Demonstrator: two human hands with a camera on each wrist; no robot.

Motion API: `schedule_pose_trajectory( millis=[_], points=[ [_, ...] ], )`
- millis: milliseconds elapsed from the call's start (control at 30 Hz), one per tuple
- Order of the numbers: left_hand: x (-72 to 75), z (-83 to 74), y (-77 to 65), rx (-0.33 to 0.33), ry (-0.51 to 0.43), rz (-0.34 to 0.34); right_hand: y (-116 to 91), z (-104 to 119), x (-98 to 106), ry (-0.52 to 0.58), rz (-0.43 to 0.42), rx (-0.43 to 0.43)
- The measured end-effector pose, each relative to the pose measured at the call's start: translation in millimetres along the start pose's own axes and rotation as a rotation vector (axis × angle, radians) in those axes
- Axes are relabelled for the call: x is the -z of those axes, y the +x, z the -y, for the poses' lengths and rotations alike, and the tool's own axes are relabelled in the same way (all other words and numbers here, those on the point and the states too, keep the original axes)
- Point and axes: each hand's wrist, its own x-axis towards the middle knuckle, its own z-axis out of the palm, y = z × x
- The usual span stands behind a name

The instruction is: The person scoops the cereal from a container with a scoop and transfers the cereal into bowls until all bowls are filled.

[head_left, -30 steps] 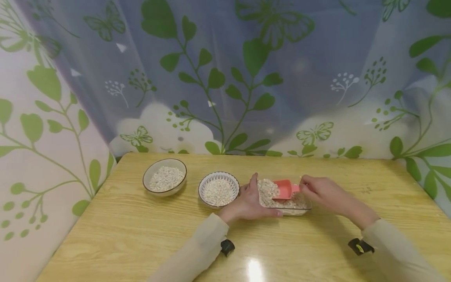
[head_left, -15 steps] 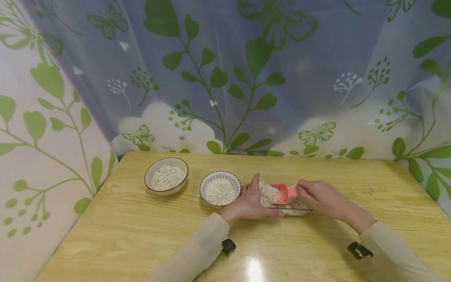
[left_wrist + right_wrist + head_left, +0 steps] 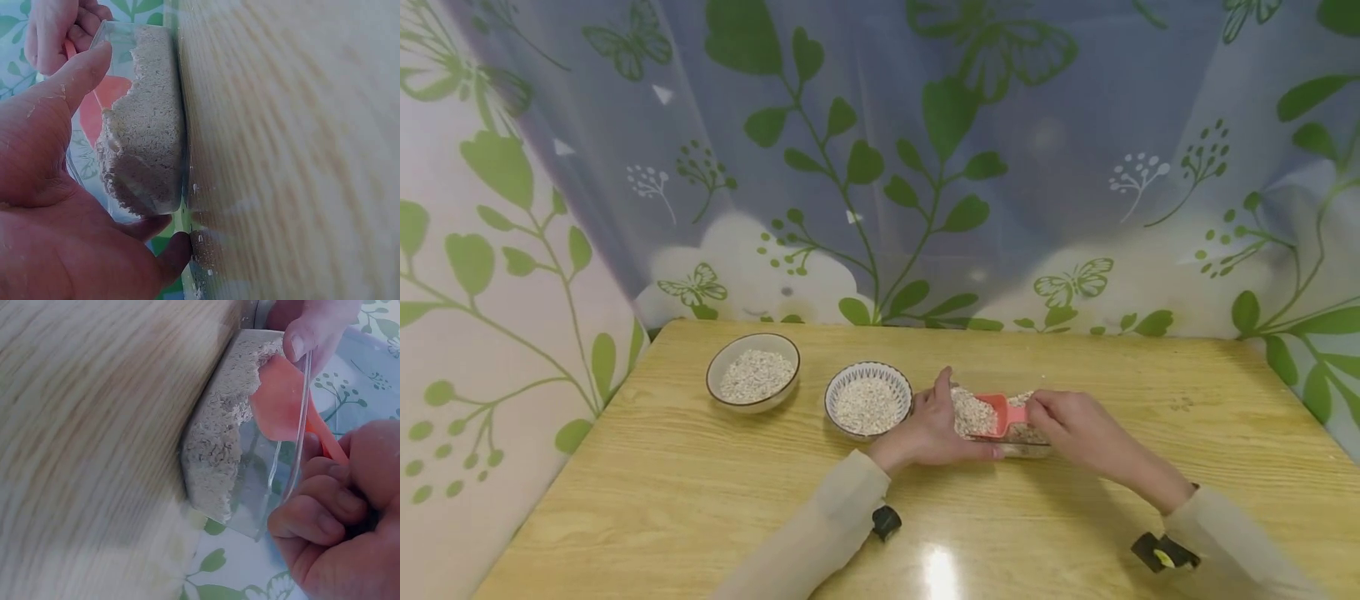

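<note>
A clear rectangular container (image 3: 1018, 450) of oats (image 3: 972, 413) stands on the table. My left hand (image 3: 932, 429) holds its left end, the thumb along the near side and other fingers around the end. In my right hand (image 3: 1078, 433) is the handle of a red scoop (image 3: 1000, 415), the fingers curled around it. The scoop's bowl leans into the oats towards the left end; its front edge is sunk in them. In the right wrist view, the scoop (image 3: 281, 403) shows through the clear wall, with the oats (image 3: 215, 440) sloping lower on the right-hand side.
Left of the container stands a small patterned bowl (image 3: 835, 417) with oats in it. A larger cream bowl with a dark rim (image 3: 718, 398) also holds oats, farther left. The wooden table (image 3: 700, 500) ends at a leaf-printed curtain (image 3: 880, 250) behind.
My right hand has drawn lower and slightly left, bringing the scoop towards the near side of the container and deeper into the oats. The left hand has kept its hold.
</note>
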Motion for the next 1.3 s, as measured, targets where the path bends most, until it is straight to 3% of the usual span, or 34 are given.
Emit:
schedule_pose_trajectory(
  millis=[367,633,833,1000,1167,1300],
  points=[
    [1.5,-1.1,0.2,-0.011,-0.024,-0.001,-5.7,-9.3,6.9,0.097,0.01,-0.151],
    [2.3,-2.5,0.5,-0.013,-0.014,-0.001,-15.8,-40.2,11.1,0.49,0.078,-0.299],
    [1.3,-4.5,0.0,-0.012,-0.013,-0.008,-21.2,-55.4,11.9,0.658,0.069,-0.294],
    [6.2,-14.7,-8.9,-0.06,-0.024,-0.061,-22.8,-54.9,13.5,0.766,0.02,-0.301],
    [25.3,-22.4,-22.7,-0.169,-0.061,-0.109,-22.0,-51.1,14.0,0.872,-0.008,-0.248],
    [47.2,-15.4,-30.5,-0.243,-0.059,-0.153,-18.2,-46.1,14.5,0.913,-0.014,-0.233]
  ],
)
